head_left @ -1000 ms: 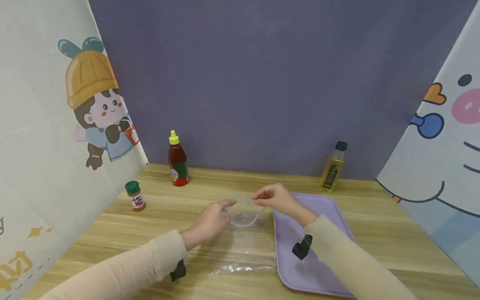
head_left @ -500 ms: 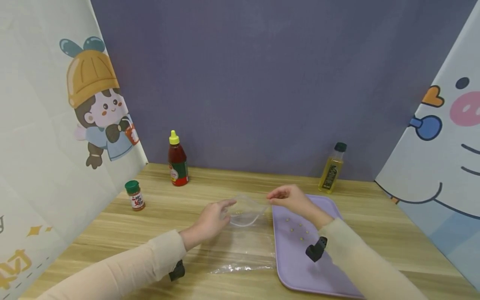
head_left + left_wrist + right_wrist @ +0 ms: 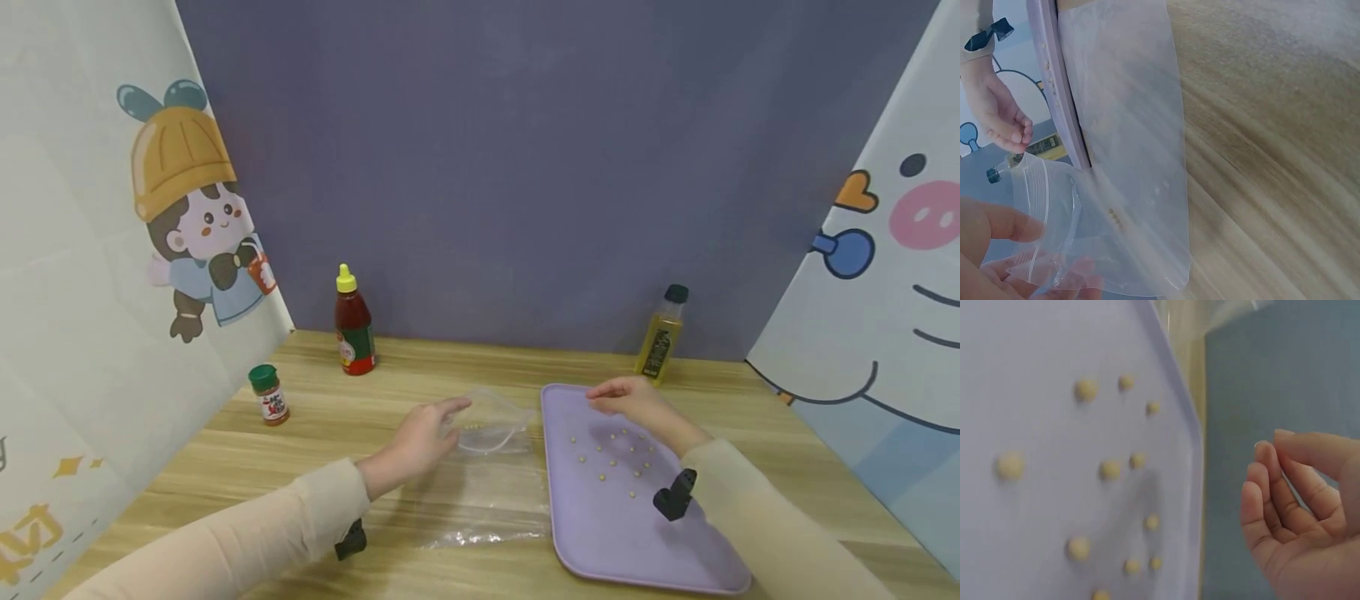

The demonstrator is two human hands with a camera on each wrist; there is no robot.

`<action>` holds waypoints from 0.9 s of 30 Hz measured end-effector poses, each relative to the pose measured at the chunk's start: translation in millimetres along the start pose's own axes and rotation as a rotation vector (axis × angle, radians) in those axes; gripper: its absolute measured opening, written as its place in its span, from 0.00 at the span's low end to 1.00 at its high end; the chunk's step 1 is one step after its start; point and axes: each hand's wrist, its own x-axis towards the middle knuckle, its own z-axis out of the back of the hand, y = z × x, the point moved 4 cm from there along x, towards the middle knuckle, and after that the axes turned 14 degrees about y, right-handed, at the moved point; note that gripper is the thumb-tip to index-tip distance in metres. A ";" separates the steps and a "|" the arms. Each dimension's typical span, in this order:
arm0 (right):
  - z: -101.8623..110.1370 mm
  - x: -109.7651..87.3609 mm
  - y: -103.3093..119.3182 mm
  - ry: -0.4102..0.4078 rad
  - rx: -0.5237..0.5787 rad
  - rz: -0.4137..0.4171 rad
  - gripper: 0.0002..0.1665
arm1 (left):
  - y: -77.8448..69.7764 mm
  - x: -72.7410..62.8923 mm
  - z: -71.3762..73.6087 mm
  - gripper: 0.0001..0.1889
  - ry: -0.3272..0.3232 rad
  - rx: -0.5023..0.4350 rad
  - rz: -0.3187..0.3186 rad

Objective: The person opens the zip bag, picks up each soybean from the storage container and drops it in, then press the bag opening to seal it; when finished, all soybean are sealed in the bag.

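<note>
Just beside purple tray (image 3: pixel 600 542), gripping clear bag (image 3: pixel 483 479) near its mouth with left hand (image 3: pixel 420 437); over tray, right hand (image 3: pixel 645 407) loosely curved, nothing visible in it. Probably bagging yellow balls (image 3: pixel 612 463); next, pinch one from tray.

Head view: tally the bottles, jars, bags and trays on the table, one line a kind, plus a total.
Bottles: 2 (red bottle, yellow bottle)
Jars: 1 (green-capped jar)
Bags: 1 (clear bag)
Trays: 1 (purple tray)
Total: 5
</note>
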 end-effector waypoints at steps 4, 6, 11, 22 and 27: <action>9.2 -4.1 -15.4 -0.020 -0.051 -0.004 0.20 | 1.5 -0.3 -1.5 0.28 0.014 0.000 0.007; 13.9 -6.0 -21.8 -0.038 -0.091 -0.003 0.18 | 2.0 -0.3 -1.8 0.28 0.014 0.002 0.012; 23.3 -10.6 -37.0 -0.054 -0.191 -0.073 0.15 | 1.7 0.5 -1.3 0.28 0.007 0.006 0.014; 20.9 -12.1 -56.8 0.043 -0.162 -0.115 0.18 | 2.8 -0.1 -1.5 0.28 0.012 0.005 0.020; 20.0 -11.2 -61.5 0.026 -0.166 -0.130 0.15 | 1.7 0.7 -1.8 0.28 0.000 0.038 0.001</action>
